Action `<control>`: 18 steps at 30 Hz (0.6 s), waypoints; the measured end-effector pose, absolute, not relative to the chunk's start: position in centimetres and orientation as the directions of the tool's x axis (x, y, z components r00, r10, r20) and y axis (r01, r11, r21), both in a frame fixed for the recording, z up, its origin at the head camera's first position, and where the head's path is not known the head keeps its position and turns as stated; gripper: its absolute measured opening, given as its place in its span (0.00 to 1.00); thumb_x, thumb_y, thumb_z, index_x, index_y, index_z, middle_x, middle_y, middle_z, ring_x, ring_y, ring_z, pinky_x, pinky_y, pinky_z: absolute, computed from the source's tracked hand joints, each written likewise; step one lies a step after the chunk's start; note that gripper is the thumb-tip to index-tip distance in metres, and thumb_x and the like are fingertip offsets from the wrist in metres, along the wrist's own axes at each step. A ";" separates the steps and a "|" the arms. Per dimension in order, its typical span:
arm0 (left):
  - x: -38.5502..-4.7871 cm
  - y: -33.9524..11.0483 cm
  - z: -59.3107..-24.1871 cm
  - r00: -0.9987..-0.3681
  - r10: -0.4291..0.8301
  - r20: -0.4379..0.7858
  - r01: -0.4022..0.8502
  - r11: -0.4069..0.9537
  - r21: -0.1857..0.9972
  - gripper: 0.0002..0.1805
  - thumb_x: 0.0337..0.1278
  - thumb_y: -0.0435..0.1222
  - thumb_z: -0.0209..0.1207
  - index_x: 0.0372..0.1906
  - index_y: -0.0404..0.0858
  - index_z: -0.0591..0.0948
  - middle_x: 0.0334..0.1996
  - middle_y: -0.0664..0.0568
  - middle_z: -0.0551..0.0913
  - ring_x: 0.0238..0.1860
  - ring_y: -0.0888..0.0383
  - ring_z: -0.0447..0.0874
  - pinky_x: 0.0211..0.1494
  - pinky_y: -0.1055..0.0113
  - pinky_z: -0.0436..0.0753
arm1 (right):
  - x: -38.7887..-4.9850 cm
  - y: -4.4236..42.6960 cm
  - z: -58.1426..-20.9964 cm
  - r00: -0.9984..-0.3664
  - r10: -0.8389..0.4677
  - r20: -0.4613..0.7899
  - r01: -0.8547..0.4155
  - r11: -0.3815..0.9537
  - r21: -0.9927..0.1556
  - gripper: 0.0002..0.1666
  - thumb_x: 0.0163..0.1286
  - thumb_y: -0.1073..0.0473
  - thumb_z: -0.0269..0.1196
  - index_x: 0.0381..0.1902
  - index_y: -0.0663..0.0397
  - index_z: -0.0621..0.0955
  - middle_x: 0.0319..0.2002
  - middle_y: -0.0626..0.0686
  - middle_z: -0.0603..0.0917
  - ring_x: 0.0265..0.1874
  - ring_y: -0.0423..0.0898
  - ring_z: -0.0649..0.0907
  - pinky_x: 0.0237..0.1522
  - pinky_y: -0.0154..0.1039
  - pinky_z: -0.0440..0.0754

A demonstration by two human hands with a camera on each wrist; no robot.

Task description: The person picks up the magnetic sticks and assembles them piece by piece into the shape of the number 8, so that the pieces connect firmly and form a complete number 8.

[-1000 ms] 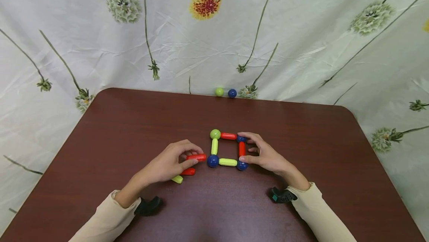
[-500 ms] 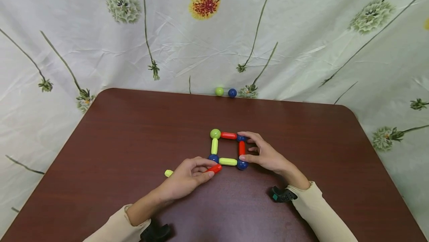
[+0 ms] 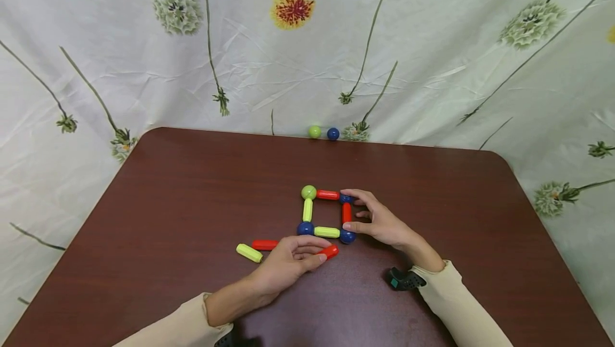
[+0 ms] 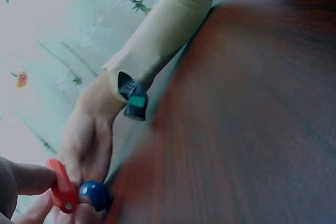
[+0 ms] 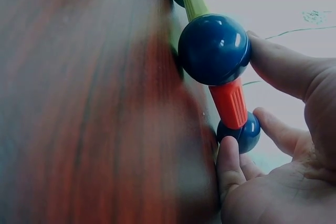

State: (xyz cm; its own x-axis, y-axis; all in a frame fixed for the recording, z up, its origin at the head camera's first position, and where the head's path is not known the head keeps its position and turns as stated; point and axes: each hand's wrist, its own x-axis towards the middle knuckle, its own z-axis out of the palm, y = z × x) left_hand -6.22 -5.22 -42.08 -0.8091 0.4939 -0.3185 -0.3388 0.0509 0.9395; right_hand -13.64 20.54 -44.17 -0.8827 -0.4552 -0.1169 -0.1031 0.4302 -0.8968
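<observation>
My left hand [image 3: 283, 267] pinches a red rod [image 3: 329, 252] between thumb and fingers, just in front of a square of balls and rods. The rod's end [image 4: 65, 195] shows in the left wrist view, beside a blue ball [image 4: 95, 195]. Two red rods, two yellow-green rods [image 3: 326, 232], a green ball [image 3: 309, 192] and several blue balls form the square. My right hand [image 3: 384, 224] grips its right side, thumb on the near blue ball [image 3: 347, 236], a finger on the far blue ball [image 3: 345, 198]. A red rod [image 5: 229, 103] joins those balls.
A loose red rod [image 3: 265, 245] and a loose yellow-green rod [image 3: 249, 253] lie left of the square, by my left hand. At the far edge of the brown table [image 3: 216, 171] sit a green ball [image 3: 314, 132] and a blue ball [image 3: 333, 133], against a flowered cloth [image 3: 259, 58].
Carrying the red rod, my left hand has moved right and nearer to me, from the square's left to its front. The loose rods are uncovered. My right hand has stayed put.
</observation>
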 end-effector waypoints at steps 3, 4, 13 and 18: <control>-6.0 -4.8 -42.3 -0.819 0.480 -0.315 -0.335 0.046 0.941 0.16 0.65 0.35 0.63 0.55 0.35 0.79 0.49 0.45 0.87 0.44 0.56 0.84 0.48 0.68 0.79 | -13.7 20.6 -44.3 -0.883 -0.456 -0.116 -0.103 0.429 -0.897 0.43 0.64 0.56 0.72 0.74 0.42 0.66 0.71 0.58 0.61 0.65 0.60 0.66 0.66 0.58 0.69; -5.9 -4.6 -42.3 -0.821 0.481 -0.307 -0.330 0.038 0.943 0.15 0.66 0.34 0.63 0.54 0.35 0.78 0.48 0.44 0.87 0.43 0.56 0.84 0.48 0.68 0.79 | -13.7 20.6 -44.3 -0.883 -0.455 -0.119 -0.100 0.429 -0.898 0.43 0.64 0.56 0.72 0.74 0.42 0.66 0.71 0.58 0.61 0.66 0.60 0.66 0.66 0.57 0.69; -5.0 -3.0 -43.3 -0.819 0.500 -0.280 -0.364 -0.077 0.928 0.11 0.71 0.30 0.56 0.53 0.29 0.76 0.44 0.43 0.83 0.40 0.57 0.86 0.48 0.66 0.83 | -13.7 20.5 -44.3 -0.886 -0.448 -0.123 -0.093 0.430 -0.898 0.43 0.64 0.55 0.72 0.73 0.40 0.67 0.70 0.57 0.62 0.65 0.59 0.66 0.66 0.57 0.69; -4.8 -2.2 -43.6 -0.813 0.513 -0.275 -0.396 -0.141 0.907 0.16 0.69 0.27 0.56 0.58 0.25 0.75 0.48 0.39 0.80 0.44 0.54 0.87 0.54 0.63 0.84 | -13.7 20.5 -44.4 -0.883 -0.457 -0.104 -0.114 0.424 -0.898 0.42 0.65 0.56 0.71 0.74 0.44 0.66 0.69 0.59 0.62 0.65 0.60 0.66 0.66 0.59 0.69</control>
State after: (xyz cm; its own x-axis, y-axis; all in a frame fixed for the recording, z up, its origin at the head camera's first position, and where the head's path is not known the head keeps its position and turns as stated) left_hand -4.77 -2.19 -43.65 -0.8128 0.5133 -0.2753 -0.3963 -0.1409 0.9073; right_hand -13.73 20.48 -44.36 -0.8832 -0.4573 -0.1043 -0.1137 0.4244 -0.8983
